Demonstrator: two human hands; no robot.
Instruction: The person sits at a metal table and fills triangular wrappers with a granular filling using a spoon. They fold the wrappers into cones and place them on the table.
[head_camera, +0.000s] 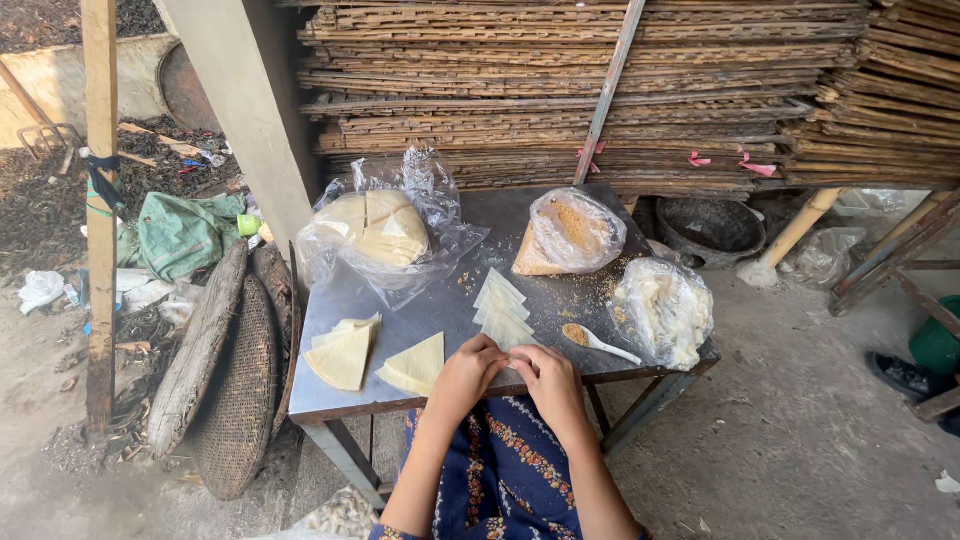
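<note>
Both my hands meet at the near edge of the metal table, fingers curled inward and knuckles touching. My left hand and right hand are pressed together over something small; I cannot tell what is pinched, as the fingers hide it. Just beyond my knuckles: a short row of pale triangular wrapper sheets, overlapping. Left of my left hand, a single wedge-shaped sheet, then a small stack of wedges near the left edge. Right of the row, a white spoon loaded with brown crumb filling. Far left corner: open plastic bag of cut round sheets. Far edge: bag of brown crumbs. Right edge: bag of whitish contents.
</note>
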